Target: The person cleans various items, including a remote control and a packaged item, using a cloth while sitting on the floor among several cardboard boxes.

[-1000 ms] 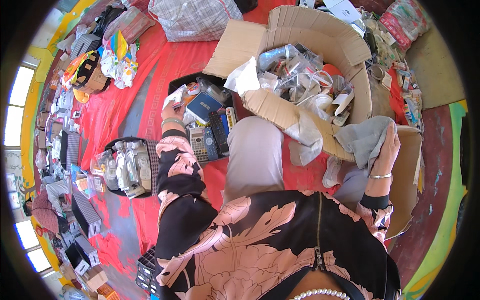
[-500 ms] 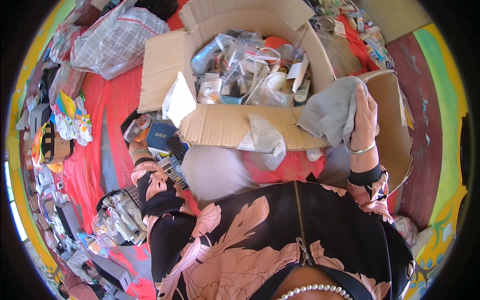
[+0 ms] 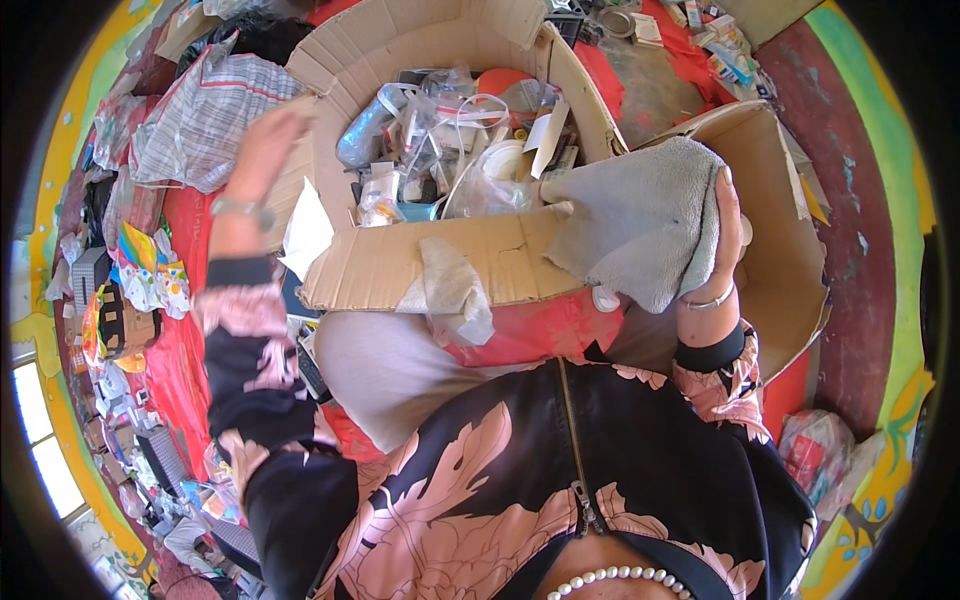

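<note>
A grey cloth (image 3: 640, 225) hangs from my right hand (image 3: 729, 235), whose fingers are closed round its right edge. The cloth overlaps the near right corner of an open cardboard box (image 3: 420, 262). Inside the box lies a heap of clear plastic bags (image 3: 500, 180), small packages and a blue plastic bottle or wrapper (image 3: 372, 128). My left hand (image 3: 268, 150), smeared by motion, is raised over the box's left flap; its fingers do not show clearly. A crumpled whitish cloth (image 3: 452, 285) drapes over the near flap, and a white piece of paper (image 3: 307, 230) stands at the left corner.
A second open cardboard box (image 3: 785, 255) stands to the right. On the far left lies a checked woven bag (image 3: 205, 120). Bags and mixed goods line the left side along a red sheet (image 3: 185, 340). A clear plastic bag (image 3: 815, 450) sits at the lower right.
My left hand has risen from the remotes and blue box beside my knee to the box's left flap. My right hand still holds the grey cloth, now spread wider. The view has shifted.
</note>
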Motion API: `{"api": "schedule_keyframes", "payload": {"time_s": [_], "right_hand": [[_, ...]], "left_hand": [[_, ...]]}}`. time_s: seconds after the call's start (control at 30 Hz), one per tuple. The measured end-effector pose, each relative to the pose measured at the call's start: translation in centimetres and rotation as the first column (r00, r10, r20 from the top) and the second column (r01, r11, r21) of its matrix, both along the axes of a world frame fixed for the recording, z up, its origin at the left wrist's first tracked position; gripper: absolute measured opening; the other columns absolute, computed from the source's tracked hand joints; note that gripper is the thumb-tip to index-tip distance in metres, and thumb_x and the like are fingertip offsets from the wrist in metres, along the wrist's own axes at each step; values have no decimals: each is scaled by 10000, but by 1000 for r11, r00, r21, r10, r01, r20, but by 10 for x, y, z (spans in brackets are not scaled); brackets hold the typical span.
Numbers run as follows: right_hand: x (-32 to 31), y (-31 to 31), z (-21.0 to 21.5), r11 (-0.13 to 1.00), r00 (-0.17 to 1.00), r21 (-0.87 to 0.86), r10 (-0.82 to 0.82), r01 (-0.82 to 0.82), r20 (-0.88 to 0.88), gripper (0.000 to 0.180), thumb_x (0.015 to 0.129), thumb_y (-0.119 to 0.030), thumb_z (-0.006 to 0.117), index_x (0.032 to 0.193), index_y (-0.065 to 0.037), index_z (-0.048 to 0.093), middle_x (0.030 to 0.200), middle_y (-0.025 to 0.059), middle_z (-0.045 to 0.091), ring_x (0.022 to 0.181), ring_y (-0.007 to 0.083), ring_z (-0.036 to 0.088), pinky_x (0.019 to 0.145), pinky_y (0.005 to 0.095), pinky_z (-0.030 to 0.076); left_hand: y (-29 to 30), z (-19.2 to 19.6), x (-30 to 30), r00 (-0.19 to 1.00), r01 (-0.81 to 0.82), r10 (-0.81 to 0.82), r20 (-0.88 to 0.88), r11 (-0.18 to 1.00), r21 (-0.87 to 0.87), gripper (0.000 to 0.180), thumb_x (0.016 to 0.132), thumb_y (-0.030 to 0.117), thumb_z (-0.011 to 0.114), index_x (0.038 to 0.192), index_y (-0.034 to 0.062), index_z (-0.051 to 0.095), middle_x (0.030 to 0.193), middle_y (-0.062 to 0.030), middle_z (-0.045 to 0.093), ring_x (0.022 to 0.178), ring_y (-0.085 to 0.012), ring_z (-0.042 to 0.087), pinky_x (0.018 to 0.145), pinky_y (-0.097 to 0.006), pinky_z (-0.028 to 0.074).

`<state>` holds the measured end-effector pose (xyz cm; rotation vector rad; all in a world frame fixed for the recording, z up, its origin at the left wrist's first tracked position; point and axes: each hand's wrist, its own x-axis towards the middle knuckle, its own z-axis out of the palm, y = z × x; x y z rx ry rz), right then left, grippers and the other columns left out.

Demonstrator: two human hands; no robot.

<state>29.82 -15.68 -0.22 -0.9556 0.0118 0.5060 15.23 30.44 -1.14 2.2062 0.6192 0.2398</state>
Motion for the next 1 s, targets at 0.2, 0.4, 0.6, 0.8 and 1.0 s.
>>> {"api": "schedule_keyframes", "payload": {"time_s": [0.2, 0.4, 0.6, 0.8, 1.0], "right_hand": [[-1, -3, -2, 993, 984, -88, 95, -83, 150, 411, 906, -315, 448, 1119, 24, 543, 1030, 142, 613, 925, 251, 591, 837, 367, 462], [9, -20, -14, 996, 997, -77, 51, -47, 56, 439, 911, -309, 423, 1175, 30, 512, 1108, 166, 589, 1004, 271, 572, 911, 380, 426], [7, -19, -9, 997, 998, -75, 37, -34, 41, 445, 900, -328, 442, 1154, 28, 522, 1080, 152, 602, 973, 260, 582, 887, 362, 439], [8, -15, -2, 984, 989, -156, 104, -87, 104, 403, 902, -283, 449, 1132, 38, 528, 1039, 144, 613, 926, 238, 599, 846, 337, 454], [7, -13, -1, 983, 986, -137, 136, -122, 99, 384, 905, -271, 443, 1098, 43, 547, 986, 132, 625, 870, 218, 604, 800, 324, 462]], "left_hand": [[-13, -140, 107, 540, 599, -234, -808, 782, 174, 504, 780, 453, 579, 1007, 6, 628, 961, -180, 641, 884, -297, 614, 785, -357, 466], [-18, -237, 93, 338, 508, -113, -934, 858, 80, 577, 764, 474, 568, 1174, 68, 565, 1226, -139, 539, 1119, -289, 525, 943, -372, 400], [-24, -234, 72, 265, 482, -83, -961, 875, 57, 630, 743, 407, 630, 1241, 50, 486, 1241, -151, 525, 1116, -299, 521, 934, -380, 405], [-1, -249, 78, 269, 569, -10, -963, 808, 151, 399, 738, 272, 634, 1094, 92, 631, 1135, -146, 595, 1041, -293, 579, 872, -391, 451], [23, -194, 59, 285, 543, -497, -820, 788, -289, 317, 800, 74, 546, 1114, 50, 587, 1065, -149, 611, 975, -291, 596, 852, -398, 479]]}}
